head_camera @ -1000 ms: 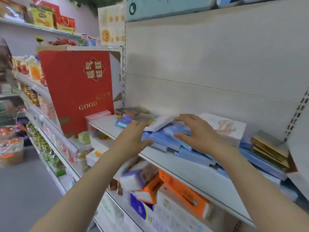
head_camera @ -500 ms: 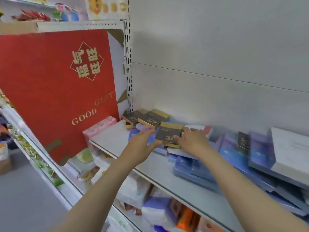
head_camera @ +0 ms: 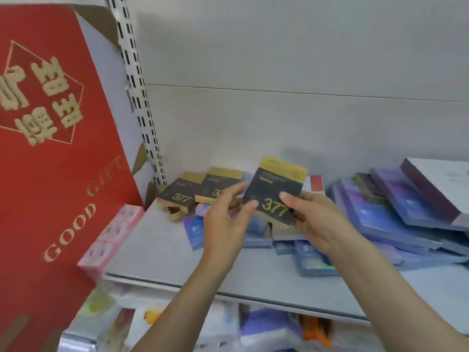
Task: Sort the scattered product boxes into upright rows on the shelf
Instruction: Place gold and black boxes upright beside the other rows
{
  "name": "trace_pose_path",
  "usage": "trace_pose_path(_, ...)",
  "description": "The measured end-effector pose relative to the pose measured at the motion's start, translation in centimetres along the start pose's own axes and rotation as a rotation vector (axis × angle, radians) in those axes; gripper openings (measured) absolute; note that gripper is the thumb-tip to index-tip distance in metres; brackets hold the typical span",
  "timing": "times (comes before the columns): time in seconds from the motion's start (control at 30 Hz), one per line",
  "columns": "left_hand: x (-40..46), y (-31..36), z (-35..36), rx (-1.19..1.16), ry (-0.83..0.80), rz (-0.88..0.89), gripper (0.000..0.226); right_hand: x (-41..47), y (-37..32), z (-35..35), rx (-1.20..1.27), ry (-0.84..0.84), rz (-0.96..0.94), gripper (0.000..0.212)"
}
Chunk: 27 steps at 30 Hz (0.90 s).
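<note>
A black and gold box marked 377 (head_camera: 275,189) is lifted and tilted above the grey shelf (head_camera: 162,252). My right hand (head_camera: 314,219) grips its lower right corner, thumb on the front face. My left hand (head_camera: 228,219) pinches its lower left edge with the thumb, fingers reaching behind. Two more black and gold 377 boxes (head_camera: 182,194) lie flat at the back left of the shelf. Several blue and purple boxes (head_camera: 380,217) lie scattered in flat, leaning piles to the right and under my hands.
A large red gift box (head_camera: 55,153) marked GOOD GIFT leans at the left, beside the slotted upright (head_camera: 142,97). A pink box (head_camera: 111,232) sits at the shelf's left end. A white and red box (head_camera: 316,182) lies behind. More packages fill the lower shelf (head_camera: 266,329).
The view has closed in on the shelf's left part. Both hands have raised the black and gold 377 box off the pile and tilted it upward.
</note>
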<state>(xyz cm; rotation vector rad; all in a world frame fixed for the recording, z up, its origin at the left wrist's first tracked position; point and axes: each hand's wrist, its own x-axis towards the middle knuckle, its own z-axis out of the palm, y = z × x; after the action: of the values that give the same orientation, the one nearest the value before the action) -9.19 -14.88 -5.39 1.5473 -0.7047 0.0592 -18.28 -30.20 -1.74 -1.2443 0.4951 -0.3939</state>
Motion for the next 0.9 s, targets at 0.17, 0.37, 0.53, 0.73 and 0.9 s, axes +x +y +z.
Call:
trace_pose_path(0.17, 5.5, -3.2, -4.9, 0.617, 0.022, -0.149, 0.069, -1.5, 0.3, 1.2, 0.039, 0.193, -0.121, 0.021)
trace_pose_path(0.37, 9.4, -3.9, -4.8, 0.91, -0.254, -0.261, 0.089, -3.1, 1.4, 2.7, -0.015, 0.311, -0.134, 0.022)
trace_pose_path(0.53, 9.4, -3.3, -4.9, 0.837, -0.339, -0.234, 0.084, -3.4, 2.8, 3.3, -0.065, 0.35, -0.136, 0.021)
trace_pose_path(0.73, 7.3, -2.1, -4.1, 0.893, -0.378, -0.206, 0.076, -4.5, 3.2, 2.2, -0.044, 0.368, -0.165, 0.022)
trace_pose_path(0.9, 4.1, -1.2, -3.1, 0.867, -0.3, -0.225, 0.078, -5.8, 2.9, -0.2, -0.016, 0.365, -0.17, 0.026)
